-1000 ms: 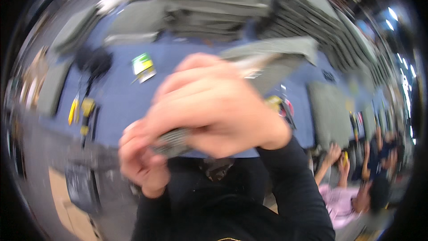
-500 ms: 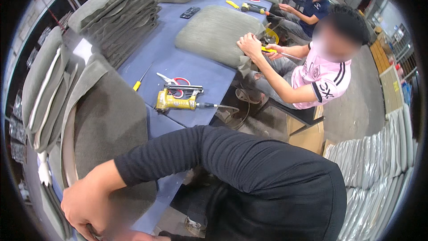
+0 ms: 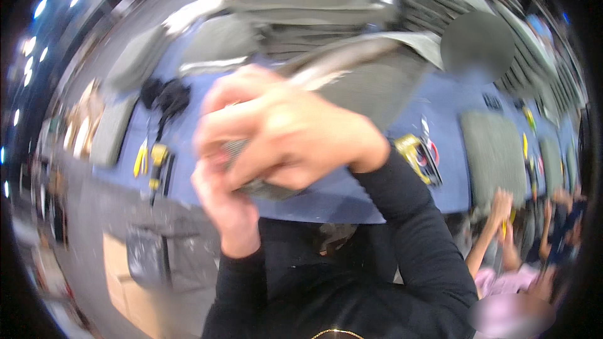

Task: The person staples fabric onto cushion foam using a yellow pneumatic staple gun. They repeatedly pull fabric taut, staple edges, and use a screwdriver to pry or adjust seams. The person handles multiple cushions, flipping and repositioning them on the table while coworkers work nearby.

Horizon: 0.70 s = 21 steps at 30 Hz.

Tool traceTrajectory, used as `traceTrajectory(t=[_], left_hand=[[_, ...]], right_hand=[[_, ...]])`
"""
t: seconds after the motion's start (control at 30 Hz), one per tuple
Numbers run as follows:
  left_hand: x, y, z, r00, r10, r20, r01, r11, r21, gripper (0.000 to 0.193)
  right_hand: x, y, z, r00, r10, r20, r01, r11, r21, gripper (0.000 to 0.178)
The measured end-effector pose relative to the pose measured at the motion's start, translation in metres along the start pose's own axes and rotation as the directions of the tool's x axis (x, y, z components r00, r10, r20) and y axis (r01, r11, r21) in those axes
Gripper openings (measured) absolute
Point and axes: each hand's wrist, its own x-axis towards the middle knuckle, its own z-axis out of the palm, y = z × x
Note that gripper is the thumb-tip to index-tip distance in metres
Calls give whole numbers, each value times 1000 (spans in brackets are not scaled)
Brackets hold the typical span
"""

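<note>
The right hand [image 3: 295, 132] is curled closed around a grey fabric piece [image 3: 273, 189], which shows between its fingers and below its palm, just above the near edge of the desk. The left hand [image 3: 229, 213] is raised against the near left side of the right, beside the same fabric; its fingertips are blurred and partly covered, so whether it grips cannot be told. (Whether this fabric joins the bigger panel behind also cannot be told.)

Just beyond the hands, a large grey panel [image 3: 383, 85] with a pale edge lies slanting toward the far right across the blue desk [image 3: 352, 194]. Right of the hands rest a yellow stapling tool [image 3: 411, 156] and, touching or just beside it, scissors [image 3: 434, 150] with red handles. Farther right lies a grey pad [image 3: 493, 157]; at its near edge is a co-worker's hand [image 3: 501, 204], and nearer still a pink top [image 3: 505, 281].

On the left side of the desk are a yellow hand tool [image 3: 141, 160], a yellow and black tool [image 3: 159, 163] and, farther off, a black bundle [image 3: 166, 97]. Grey cushions [image 3: 308, 3] with white edges are stacked at the far side. On the near left, below the desk, a dark plastic bag [image 3: 146, 254] stands beside cardboard [image 3: 119, 270].
</note>
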Motion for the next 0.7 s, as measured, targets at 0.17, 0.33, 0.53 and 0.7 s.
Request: traceTrajectory(t=[0.17,0.33,0.53,0.7], left_hand=[[8,10,-13,955,82,284,-119,986,114,46],[0,19,-18,906,205,371,-295,933,205,47],[-2,13,-21,875,248,416,-335,930,150,42],[-14,11,-21,841,285,459,-374,921,112,42]], right_hand=[[7,-11,4,990,50,132,-39,996,-85,14],[-8,-47,8,998,61,-30,-54,979,199,11],[-56,-119,58,723,691,-25,-556,602,573,22],[-49,-149,104,316,943,106,-576,102,811,40]])
